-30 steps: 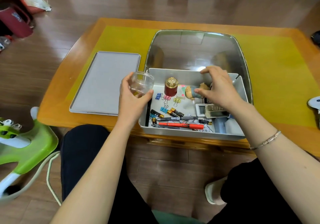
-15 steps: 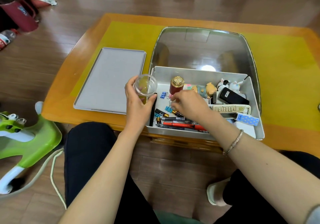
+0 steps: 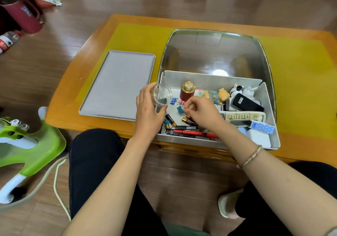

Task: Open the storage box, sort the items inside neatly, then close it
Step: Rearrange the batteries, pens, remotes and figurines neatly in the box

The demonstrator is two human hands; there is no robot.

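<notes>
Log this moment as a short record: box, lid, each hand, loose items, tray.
storage box: open, white, at the table's near edge
lid: clear, tipped back behind the box
left hand: holds a small clear jar at the box's left wall
right hand: inside the box, fingertips at the binder clips; a grip cannot be confirmed
loose items: batteries, red pen, red bottle with gold cap, toy figures, remote
grey tray: left of the box, on the table
</notes>
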